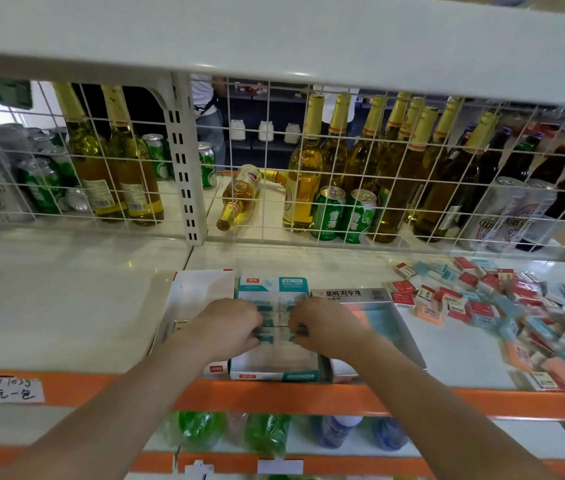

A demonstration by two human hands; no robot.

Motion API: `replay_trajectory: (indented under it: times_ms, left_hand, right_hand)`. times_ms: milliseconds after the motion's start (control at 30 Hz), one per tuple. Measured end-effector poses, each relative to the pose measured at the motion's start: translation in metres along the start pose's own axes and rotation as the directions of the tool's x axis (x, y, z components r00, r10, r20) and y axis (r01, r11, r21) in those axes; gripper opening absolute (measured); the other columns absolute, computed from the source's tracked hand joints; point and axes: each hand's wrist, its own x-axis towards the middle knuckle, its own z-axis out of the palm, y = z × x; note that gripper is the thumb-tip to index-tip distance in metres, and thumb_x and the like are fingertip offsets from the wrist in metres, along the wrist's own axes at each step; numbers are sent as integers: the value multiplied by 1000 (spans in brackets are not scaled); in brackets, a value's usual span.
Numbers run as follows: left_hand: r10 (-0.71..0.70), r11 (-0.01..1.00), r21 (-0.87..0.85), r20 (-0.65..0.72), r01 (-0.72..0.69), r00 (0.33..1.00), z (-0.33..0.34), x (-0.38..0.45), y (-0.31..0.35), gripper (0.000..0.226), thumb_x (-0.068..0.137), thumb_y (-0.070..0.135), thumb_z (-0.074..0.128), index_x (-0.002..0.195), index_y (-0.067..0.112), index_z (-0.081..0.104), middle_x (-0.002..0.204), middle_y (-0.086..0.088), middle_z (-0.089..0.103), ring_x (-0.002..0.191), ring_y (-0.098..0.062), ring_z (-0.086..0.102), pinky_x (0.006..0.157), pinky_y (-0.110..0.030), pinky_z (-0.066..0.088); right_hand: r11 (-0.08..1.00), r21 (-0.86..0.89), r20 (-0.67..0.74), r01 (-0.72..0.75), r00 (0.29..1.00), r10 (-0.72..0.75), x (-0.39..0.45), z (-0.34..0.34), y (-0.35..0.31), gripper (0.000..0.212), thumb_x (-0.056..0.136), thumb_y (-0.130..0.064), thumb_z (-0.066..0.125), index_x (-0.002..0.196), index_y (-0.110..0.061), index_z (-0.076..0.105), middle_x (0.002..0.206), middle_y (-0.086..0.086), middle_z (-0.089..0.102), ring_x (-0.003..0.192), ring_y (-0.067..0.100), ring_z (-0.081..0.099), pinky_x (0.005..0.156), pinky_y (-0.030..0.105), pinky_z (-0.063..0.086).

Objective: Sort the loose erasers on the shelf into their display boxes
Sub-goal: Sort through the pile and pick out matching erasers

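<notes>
Teal-wrapped erasers (275, 318) sit in rows inside the teal display box (274, 370), where the left hand (227, 325) and right hand (322, 325) grasp them with curled fingers; best squared flush before fetching from the loose pile (502, 306) right of it.

Typical shop shelving here: cream metal shelf (66, 306) with an orange front edge (308, 396), white wire grid (378, 168) at the back. Behind it stand gold-capped bottles (303, 174) and green cans (327, 213), with one bottle lying on its side (239, 199).
</notes>
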Motion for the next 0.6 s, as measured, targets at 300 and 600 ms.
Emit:
replay_trajectory:
  times_ms: [300,600]
  left_hand:
    - [-60,998,16,-8,60,998,3,7,7,20,89,26,49,100,13,61,103,-6,61,93,-23,59,72,-31,46]
    - [-93,958,-279,-72,69,993,2,7,7,22,90,32,52,104,22,65,106,4,65,93,-14,59,79,-35,52]
  right_hand:
    - [999,-36,-35,5,999,-6,8,4,0,13,85,-26,59,95,-18,62,109,8,58,101,25,55,77,29,41]
    - [990,138,-132,-12,991,30,-9,6,14,30,89,-21,55,118,-16,58,126,1,52,119,18,45,99,30,40]
